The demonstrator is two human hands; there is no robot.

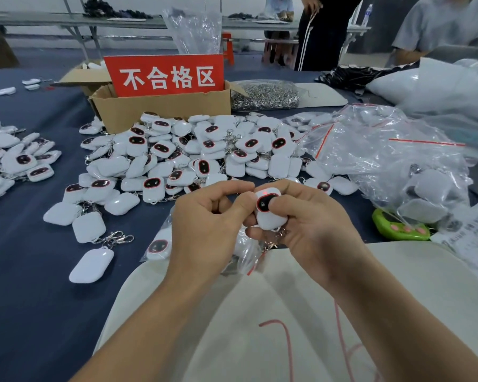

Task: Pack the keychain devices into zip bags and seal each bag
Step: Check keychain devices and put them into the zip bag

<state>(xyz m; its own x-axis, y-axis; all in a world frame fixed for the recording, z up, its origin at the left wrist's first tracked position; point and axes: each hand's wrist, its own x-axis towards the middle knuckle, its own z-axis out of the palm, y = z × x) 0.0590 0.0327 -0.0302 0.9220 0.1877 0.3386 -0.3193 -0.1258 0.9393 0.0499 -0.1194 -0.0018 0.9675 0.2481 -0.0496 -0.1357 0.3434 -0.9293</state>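
Observation:
Both hands hold one white keychain device [268, 216] above the table's near edge; its dark oval screen faces me and a small red light glows at its top. My right hand [312, 227] cups it, thumb on the screen, with its metal clasp dangling below. My left hand [207, 224] pinches the device's left side. Under the hands lies a clear zip bag [160, 245] with a device inside. A big heap of loose devices [199, 155] covers the table's middle. Empty red-striped zip bags [370, 150] pile up at the right.
A cardboard box [163, 108] with a red sign stands behind the heap. A bag of metal clasps [265, 96] lies beside it. Another device pile [14, 161] sits far left. A green gadget [398, 228] rests at right. A beige cloth [287, 312] lies near me. People stand beyond.

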